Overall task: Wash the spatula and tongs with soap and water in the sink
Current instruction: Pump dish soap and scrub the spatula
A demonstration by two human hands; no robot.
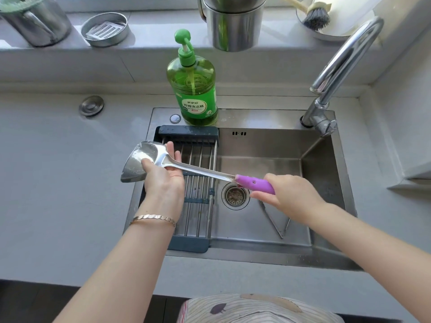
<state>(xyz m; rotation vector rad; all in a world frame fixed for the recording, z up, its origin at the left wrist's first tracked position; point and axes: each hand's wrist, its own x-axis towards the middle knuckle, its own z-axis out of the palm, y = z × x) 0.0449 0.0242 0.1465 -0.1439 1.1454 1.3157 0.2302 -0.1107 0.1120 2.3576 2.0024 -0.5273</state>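
Observation:
A steel spatula with a purple handle lies level over the left half of the sink. My left hand holds its wet blade, thumb on top and fingers behind the neck. My right hand grips the purple handle above the drain. Metal tongs lie on the sink floor, partly hidden under my right hand. A green soap bottle with a pump stands on the sink's back rim. The faucet arches at the back right; no water runs from it.
A dark-framed wire drying rack spans the sink's left side. On the window ledge stand steel cups, a round tin and a dish brush in a bowl. Grey counter runs left of the sink.

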